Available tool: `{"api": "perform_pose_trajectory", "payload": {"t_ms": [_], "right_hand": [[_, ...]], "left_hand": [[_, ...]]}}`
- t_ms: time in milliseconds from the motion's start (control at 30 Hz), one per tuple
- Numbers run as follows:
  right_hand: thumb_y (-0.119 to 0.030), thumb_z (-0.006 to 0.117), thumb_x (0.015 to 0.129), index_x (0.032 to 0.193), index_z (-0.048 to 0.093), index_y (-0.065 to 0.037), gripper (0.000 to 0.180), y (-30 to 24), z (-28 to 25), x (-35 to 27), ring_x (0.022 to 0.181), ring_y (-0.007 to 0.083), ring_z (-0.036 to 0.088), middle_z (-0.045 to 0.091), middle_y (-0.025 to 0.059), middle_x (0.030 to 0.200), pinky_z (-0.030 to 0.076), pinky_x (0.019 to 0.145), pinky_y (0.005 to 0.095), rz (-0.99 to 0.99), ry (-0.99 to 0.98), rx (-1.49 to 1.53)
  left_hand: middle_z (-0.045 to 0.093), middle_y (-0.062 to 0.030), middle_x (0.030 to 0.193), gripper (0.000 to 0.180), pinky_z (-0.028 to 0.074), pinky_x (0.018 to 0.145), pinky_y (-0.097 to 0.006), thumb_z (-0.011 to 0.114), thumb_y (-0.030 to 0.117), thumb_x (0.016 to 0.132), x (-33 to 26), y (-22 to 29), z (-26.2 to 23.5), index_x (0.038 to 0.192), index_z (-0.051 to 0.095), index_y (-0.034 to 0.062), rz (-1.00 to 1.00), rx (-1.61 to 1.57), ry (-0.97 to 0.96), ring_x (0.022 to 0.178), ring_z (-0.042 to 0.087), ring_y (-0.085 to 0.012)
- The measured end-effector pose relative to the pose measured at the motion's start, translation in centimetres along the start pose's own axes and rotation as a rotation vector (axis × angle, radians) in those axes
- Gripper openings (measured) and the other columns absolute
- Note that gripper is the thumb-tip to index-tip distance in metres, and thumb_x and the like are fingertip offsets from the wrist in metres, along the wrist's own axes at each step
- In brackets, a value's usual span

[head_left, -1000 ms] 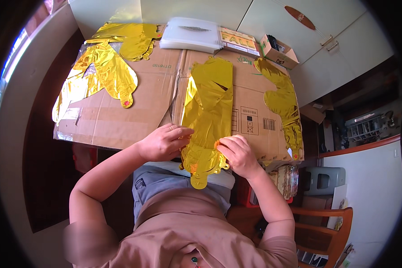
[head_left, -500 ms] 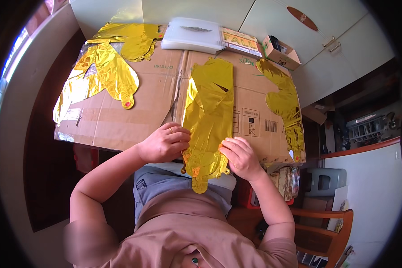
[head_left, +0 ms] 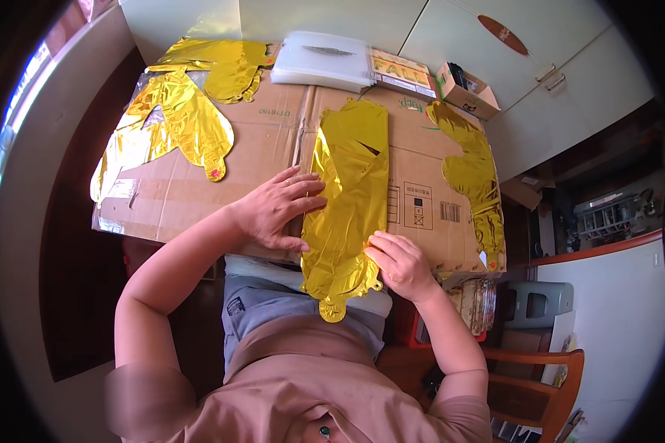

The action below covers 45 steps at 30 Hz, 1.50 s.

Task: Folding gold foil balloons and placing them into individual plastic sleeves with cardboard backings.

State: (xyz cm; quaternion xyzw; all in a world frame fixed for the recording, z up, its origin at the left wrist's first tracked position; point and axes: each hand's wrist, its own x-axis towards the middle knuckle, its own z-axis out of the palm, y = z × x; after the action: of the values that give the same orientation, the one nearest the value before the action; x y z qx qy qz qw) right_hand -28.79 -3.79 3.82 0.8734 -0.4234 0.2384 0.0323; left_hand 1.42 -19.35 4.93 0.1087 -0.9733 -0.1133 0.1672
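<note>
A flat gold foil balloon lies lengthwise on the cardboard-topped table, its rounded lower end hanging over the near edge toward my lap. My left hand rests by its left edge, fingers spread, with fingertips touching the foil. On the lower right edge, my right hand pinches the foil between thumb and fingers. The balloon is uninflated and creased, with a small dark slit-like fold in its upper half.
More gold foil balloons lie at the far left, and another along the right edge. At the back stand a stack of clear plastic sleeves, a printed box and a small open carton. A wooden chair is at right.
My left hand has let go of the balloon's lower left edge and moved up along its side, fingers now spread. My right hand keeps its hold in nearly the same place.
</note>
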Motion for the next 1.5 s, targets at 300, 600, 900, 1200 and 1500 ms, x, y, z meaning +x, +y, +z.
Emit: {"api": "perform_pose_trajectory", "payload": {"t_ms": [300,600,900,1200,1500], "right_hand": [[0.001,0.066,0.074,0.099,0.070,-0.005,0.026,0.1,-0.1,0.0,0.110,0.0297,0.067,0.068,0.0121,0.112,0.054,0.093,0.0409,0.001,0.014,0.029],[0.003,0.065,0.072,0.099,0.070,-0.004,0.029,0.1,-0.1,0.2,0.110,0.0302,0.067,0.068,0.0121,0.111,0.054,0.092,0.0410,0.005,0.003,0.041],[0.004,0.066,0.070,0.102,0.069,-0.004,0.033,0.2,-0.2,0.4,0.109,0.0304,0.066,0.068,0.0111,0.110,0.054,0.091,0.0416,0.048,0.009,0.119],[0.006,0.069,0.068,0.092,0.068,-0.004,0.026,0.0,-0.8,1.5,0.096,0.0298,0.065,0.065,0.0100,0.100,0.055,0.083,0.0389,0.112,-0.022,0.212],[0.001,0.076,0.071,0.085,0.069,-0.003,0.016,1.5,-0.3,2.3,0.091,0.0295,0.063,0.065,0.0099,0.093,0.052,0.081,0.0374,0.267,-0.069,0.436]], "left_hand": [[0.051,-0.0193,0.138,0.079,0.033,0.115,-0.055,0.074,0.057,0.076,-1.5,2.9,0.1,0.131,0.058,0.0032,0.128,-0.072,-0.052,0.132,0.048,-0.0385],[0.062,-0.0111,0.112,0.050,0.050,0.095,-0.043,0.078,0.020,0.071,-2.0,4.3,2.0,0.115,0.065,0.0031,0.154,0.059,0.146,0.106,0.063,-0.0283],[0.068,-0.0084,0.103,0.030,0.054,0.087,-0.039,0.077,0.014,0.069,-1.6,5.1,2.8,0.096,0.068,0.0046,0.057,0.105,0.222,0.098,0.069,-0.0251],[0.071,-0.0070,0.100,0.022,0.053,0.089,-0.040,0.077,0.012,0.066,-1.1,6.4,2.8,0.085,0.067,0.0070,-0.113,-0.001,0.260,0.087,0.069,-0.0271],[0.067,-0.0120,0.083,0.022,0.052,0.079,-0.045,0.074,0.017,0.083,-0.7,5.9,1.8,0.069,0.067,0.0018,-0.277,-0.213,0.232,0.081,0.065,-0.0328]]}}
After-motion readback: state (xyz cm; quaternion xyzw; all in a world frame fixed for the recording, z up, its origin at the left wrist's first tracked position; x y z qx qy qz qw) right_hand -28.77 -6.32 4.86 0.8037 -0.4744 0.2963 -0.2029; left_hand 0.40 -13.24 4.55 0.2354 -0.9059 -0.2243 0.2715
